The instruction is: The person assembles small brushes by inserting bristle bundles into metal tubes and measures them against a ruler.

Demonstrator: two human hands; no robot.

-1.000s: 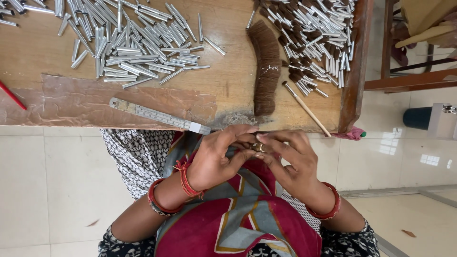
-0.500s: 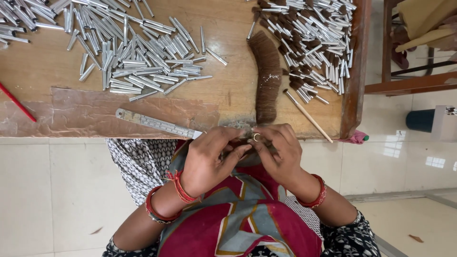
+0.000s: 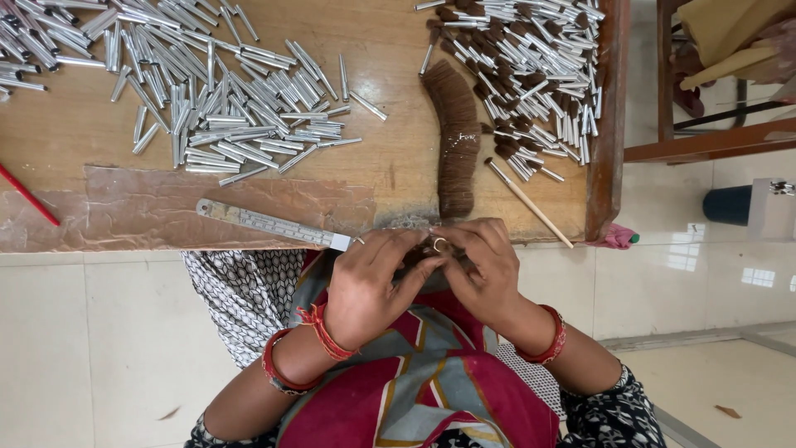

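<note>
where the wooden tabletop (image 3: 390,158) ends at its near edge, a seated person's left hand (image 3: 369,286) and right hand (image 3: 485,270) meet just over the lap, fingers (image 3: 414,278) of both pinched together on a small tuft of brown bristle (image 3: 419,257) with a small metal ring (image 3: 438,244) showing between the fingertips. the tuft sits just off the tabletop's edge, hardly visible behind the knuckles. red bangles (image 3: 282,373) circle both wrists.

on the tabletop, a broad scatter of empty silver metal tubes (image 3: 224,91) covers the left half, while a second heap of tubes already tipped with brown bristle (image 3: 522,75) lies at the right, near a raised wooden rim (image 3: 609,124). between the heaps lies a long curved row of loose brown bristle (image 3: 456,137), with a thin wooden stick (image 3: 526,201) slanting beside it. a steel ruler (image 3: 274,224) rests on a worn patch of brown tape (image 3: 166,207) along the near edge, and a red pencil (image 3: 29,195) pokes in at far left.

below, the room's floor (image 3: 99,348) is pale glossy tile; wooden furniture (image 3: 713,137) and a dark blue bin (image 3: 725,205) stand at right.
</note>
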